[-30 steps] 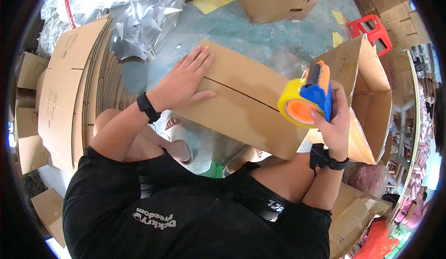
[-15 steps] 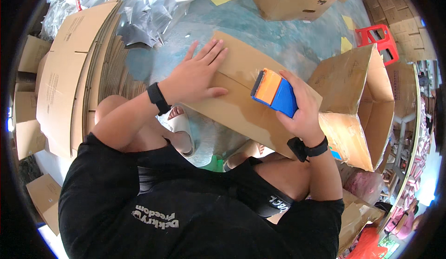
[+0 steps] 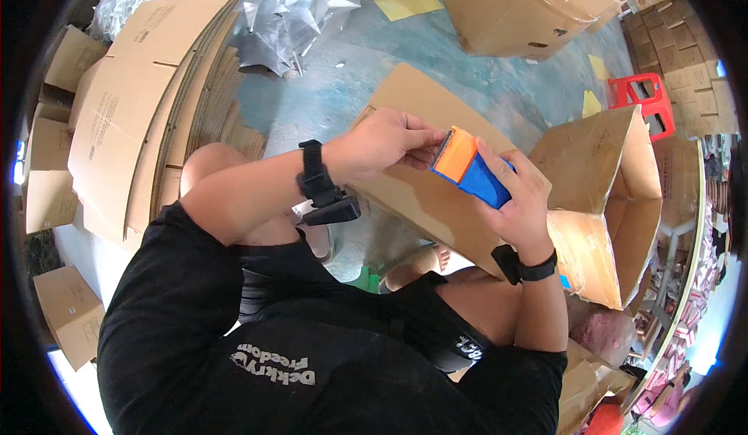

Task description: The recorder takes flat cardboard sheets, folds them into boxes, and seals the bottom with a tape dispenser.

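My right hand [image 3: 520,201] is wrapped round an orange and blue tape dispenser [image 3: 477,171], held above a brown cardboard box [image 3: 425,209]. At the dispenser's toothed front edge, the thumb and fingers of my left hand [image 3: 388,140] are pinched together. Whatever lies between those fingertips is too small to make out. The closed, long box lies tilted across in front of my knees, with a seam running along its upper face. Part of it is hidden behind both hands.
A stack of flat cardboard sheets [image 3: 125,123] leans at the left, near silvery plastic wrapping [image 3: 300,14]. An open carton [image 3: 584,154] stands at the right, with a red stool [image 3: 645,104] behind it. Another large carton [image 3: 522,14] sits on the floor at the back.
My left hand has lifted off the box and moved right to the dispenser's front edge, its spread fingers now pinched. The dispenser has turned slightly in my right hand.
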`<control>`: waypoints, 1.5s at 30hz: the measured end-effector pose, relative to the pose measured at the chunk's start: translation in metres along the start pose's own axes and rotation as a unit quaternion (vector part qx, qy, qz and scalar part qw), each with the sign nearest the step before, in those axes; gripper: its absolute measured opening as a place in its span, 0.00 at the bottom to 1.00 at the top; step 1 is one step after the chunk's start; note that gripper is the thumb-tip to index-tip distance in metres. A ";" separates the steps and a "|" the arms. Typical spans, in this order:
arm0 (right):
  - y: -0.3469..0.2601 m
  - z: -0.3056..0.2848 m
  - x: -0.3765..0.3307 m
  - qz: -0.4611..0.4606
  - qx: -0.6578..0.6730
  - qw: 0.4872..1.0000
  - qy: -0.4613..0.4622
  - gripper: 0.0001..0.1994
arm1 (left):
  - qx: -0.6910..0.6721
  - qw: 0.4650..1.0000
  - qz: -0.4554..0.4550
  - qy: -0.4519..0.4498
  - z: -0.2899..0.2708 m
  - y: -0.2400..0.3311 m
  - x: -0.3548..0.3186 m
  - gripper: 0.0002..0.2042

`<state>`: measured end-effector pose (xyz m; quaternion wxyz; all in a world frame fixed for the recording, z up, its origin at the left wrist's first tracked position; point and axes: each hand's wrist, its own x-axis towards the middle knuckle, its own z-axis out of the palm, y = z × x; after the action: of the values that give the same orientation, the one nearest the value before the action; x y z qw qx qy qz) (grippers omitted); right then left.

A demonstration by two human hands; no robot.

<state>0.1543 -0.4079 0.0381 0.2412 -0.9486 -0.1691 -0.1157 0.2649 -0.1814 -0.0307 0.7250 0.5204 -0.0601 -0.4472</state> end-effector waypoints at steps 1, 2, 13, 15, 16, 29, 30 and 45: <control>0.000 0.000 0.002 -0.004 -0.002 1.000 -0.005 0.38 | 0.000 1.000 0.003 0.003 -0.003 0.003 0.000 0.16; 0.000 -0.001 0.005 -0.007 -0.001 1.000 -0.005 0.38 | 0.023 0.999 0.016 0.019 -0.006 0.005 0.000 0.15; 0.001 -0.019 0.031 0.040 -0.005 0.990 -0.138 0.29 | 0.082 0.968 0.046 0.232 -0.117 0.039 -0.023 0.13; -0.006 -0.012 0.042 0.038 -0.041 0.985 -0.160 0.28 | 0.088 0.962 0.046 0.256 -0.124 0.028 -0.019 0.13; -0.011 -0.007 0.048 0.037 -0.078 0.980 -0.180 0.27 | 0.095 0.954 0.048 0.279 -0.128 0.020 -0.016 0.13; -0.016 0.013 0.069 0.026 -0.079 0.980 -0.180 0.21 | 0.298 0.914 -0.009 0.275 -0.119 -0.037 0.024 0.23; -0.013 0.016 0.068 0.022 -0.060 0.984 -0.168 0.21 | 0.288 0.927 -0.056 0.235 -0.123 -0.034 0.028 0.25; 0.018 -0.053 -0.011 0.033 -0.004 0.992 -0.126 0.30 | 0.513 0.833 0.034 0.205 -0.072 -0.004 0.006 0.31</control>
<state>0.1441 -0.4521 0.0722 0.2178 -0.9616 -0.1664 0.0117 0.3057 -0.1351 -0.0685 0.3641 0.8950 -0.1486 -0.2107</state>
